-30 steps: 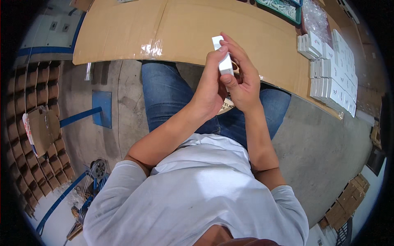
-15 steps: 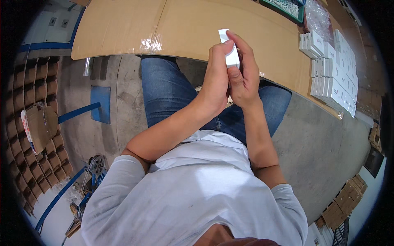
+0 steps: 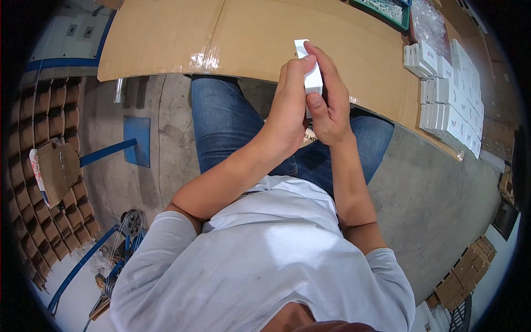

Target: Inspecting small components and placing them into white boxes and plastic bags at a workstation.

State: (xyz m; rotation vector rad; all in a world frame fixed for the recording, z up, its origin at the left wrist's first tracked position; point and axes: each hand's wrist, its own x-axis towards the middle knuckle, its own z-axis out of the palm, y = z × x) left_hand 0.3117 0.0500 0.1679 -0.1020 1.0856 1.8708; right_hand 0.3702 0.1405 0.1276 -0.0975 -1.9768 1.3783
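Observation:
Between my two hands, over the front edge of the table, is a small white box [image 3: 313, 82], narrow side up. My left hand [image 3: 289, 105] is closed against its left side, thumb along the upper part. On the other side my right hand [image 3: 332, 105] grips it, with fingers stretched along its far end and the thumb at the near end. The palms cover most of the box, so its full shape is hidden. Below the hands, a pale printed piece [image 3: 308, 137] shows partly at my lap.
Brown cardboard covers the table [image 3: 166, 39]. Stacked white boxes [image 3: 451, 105] stand at its right edge. Behind them are clear plastic bags [image 3: 428, 25] and a green tray [image 3: 406, 22] of small pale parts. A cardboard divider grid [image 3: 61, 110] and a blue metal stand [image 3: 136, 141] are at the left.
Both hands stay around the white box with only a tiny shift of the fingers. More of the pale printed piece shows below them. The box keeps nearly the same place and tilt.

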